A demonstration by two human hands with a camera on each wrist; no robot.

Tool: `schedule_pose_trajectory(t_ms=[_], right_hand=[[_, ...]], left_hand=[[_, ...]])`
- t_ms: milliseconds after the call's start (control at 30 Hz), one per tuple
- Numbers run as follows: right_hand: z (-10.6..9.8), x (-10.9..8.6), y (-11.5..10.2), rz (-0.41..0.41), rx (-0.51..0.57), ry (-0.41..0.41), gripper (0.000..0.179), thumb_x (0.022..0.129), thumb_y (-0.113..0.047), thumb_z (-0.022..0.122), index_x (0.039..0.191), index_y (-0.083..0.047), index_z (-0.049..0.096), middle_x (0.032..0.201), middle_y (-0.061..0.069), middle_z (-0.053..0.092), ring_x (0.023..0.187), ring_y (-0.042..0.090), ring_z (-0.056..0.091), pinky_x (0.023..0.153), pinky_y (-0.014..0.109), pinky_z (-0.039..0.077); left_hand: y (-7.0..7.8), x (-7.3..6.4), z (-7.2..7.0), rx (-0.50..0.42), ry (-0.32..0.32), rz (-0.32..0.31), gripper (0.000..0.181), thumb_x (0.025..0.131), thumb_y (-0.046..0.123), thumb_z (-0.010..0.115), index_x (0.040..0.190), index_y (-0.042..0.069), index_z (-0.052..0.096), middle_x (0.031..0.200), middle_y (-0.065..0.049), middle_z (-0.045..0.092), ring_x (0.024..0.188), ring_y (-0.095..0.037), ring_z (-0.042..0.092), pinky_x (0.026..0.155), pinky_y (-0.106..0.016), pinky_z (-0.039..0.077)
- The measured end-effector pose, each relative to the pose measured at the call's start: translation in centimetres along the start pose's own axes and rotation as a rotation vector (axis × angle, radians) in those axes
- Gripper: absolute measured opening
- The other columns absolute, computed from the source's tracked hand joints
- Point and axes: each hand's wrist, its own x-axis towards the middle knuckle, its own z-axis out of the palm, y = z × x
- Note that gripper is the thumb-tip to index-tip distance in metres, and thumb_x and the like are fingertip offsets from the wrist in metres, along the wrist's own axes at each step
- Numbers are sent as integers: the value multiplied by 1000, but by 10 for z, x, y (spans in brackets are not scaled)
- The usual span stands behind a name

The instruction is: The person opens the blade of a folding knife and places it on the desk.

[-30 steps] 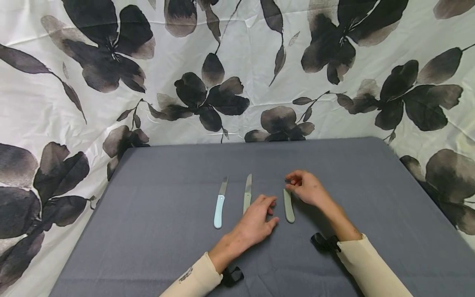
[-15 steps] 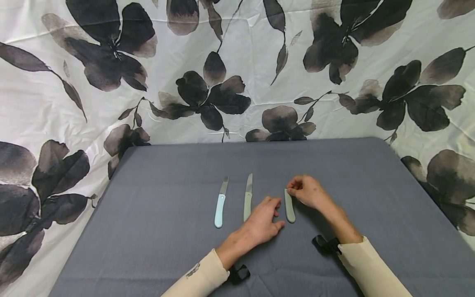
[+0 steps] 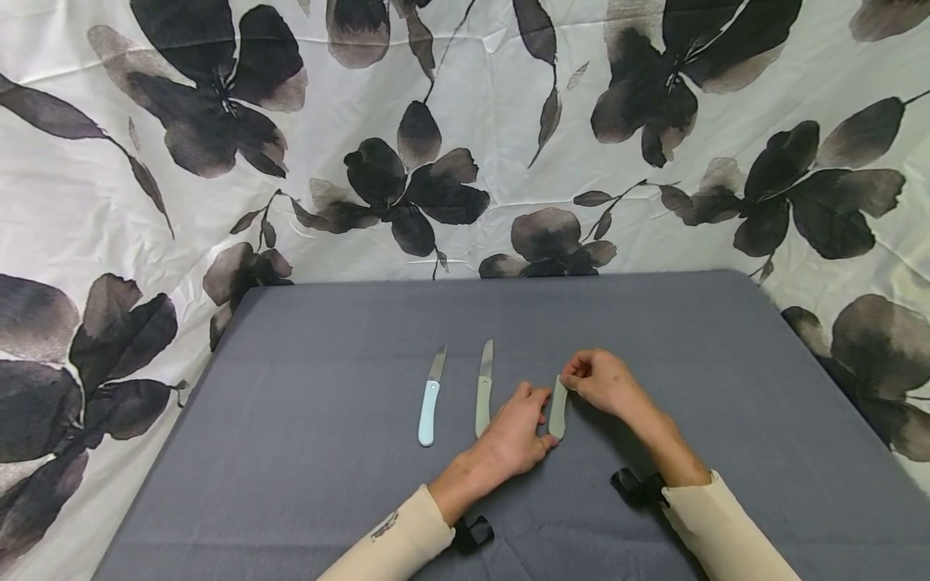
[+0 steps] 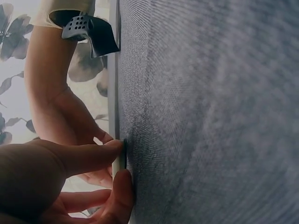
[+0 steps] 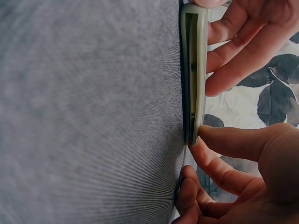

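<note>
On the grey cloth, a pale green folding knife (image 3: 558, 411) lies between my two hands. Its handle (image 5: 202, 70) shows a long open slot in the right wrist view. My left hand (image 3: 512, 436) grips the handle, thumb at its near end and fingers along its left side. At the far end my right hand (image 3: 601, 379) pinches the knife with thumb and fingers, which hide that end. To the left lie a knife with a green handle (image 3: 483, 395), partly behind my left hand, and a knife with a light blue handle (image 3: 429, 411), both with blades pointing away.
A grey cloth (image 3: 312, 468) covers the table. Behind it hangs a white fabric backdrop (image 3: 465, 97) with dark flowers. Black straps with mounts sit on both wrists, near the cream sleeves.
My left hand has moved right and taken hold of the folding knife's near end. The right hand has come slightly nearer. The knife's near end has swung left.
</note>
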Motion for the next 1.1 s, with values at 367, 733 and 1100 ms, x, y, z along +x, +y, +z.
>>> schedule_pose_trajectory(t_ms=[367, 733, 1100], right_hand=[[2, 1, 2, 6, 5, 17, 12, 99, -15, 68, 97, -4, 73, 87, 10, 67, 72, 17, 56, 64, 31, 45], [-3, -1, -6, -23, 144, 62, 23, 103, -21, 66, 117, -3, 67, 105, 18, 69, 80, 21, 64, 63, 33, 51], [-4, -5, -12, -53, 442, 19, 38, 101, -4, 63, 137, 3, 55, 102, 23, 67, 81, 14, 71, 73, 35, 63]], left_hand=[[-2, 2, -3, -26, -52, -10, 64, 90, 10, 82, 147, 0, 56, 108, -6, 52, 78, -5, 50, 74, -17, 47], [-5, 8, -8, -87, 46, 47, 63, 88, 6, 82, 145, -1, 56, 111, -10, 62, 87, -12, 64, 79, -15, 50], [-6, 10, -12, -184, 114, 45, 67, 87, -2, 80, 148, 1, 52, 117, -12, 63, 88, -11, 66, 71, -10, 50]])
